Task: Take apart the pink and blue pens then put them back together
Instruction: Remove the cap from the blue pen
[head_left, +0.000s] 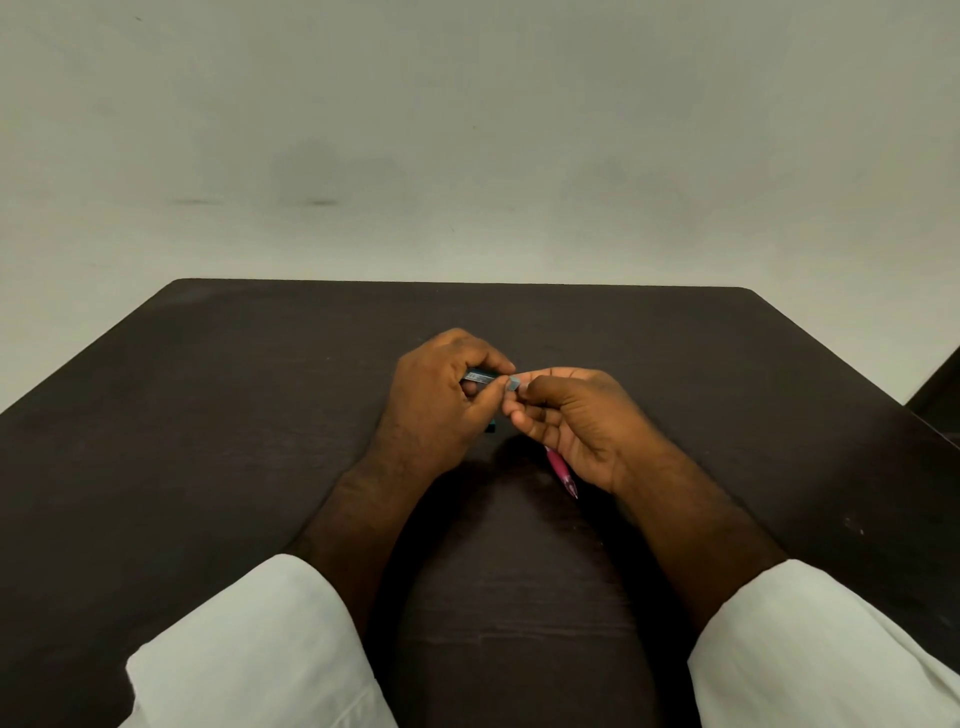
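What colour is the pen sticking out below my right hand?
Pink. The slim pink plastic pen beneath the right hand shows best in the head view.

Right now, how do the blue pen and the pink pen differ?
The blue pen is gripped in the left hand; the pink pen appears to lie on the table, under the right hand. The blue pen's end meets a small grey piece pinched by the right hand; the pink pen's visible part looks whole. Both are mostly hidden by hands.
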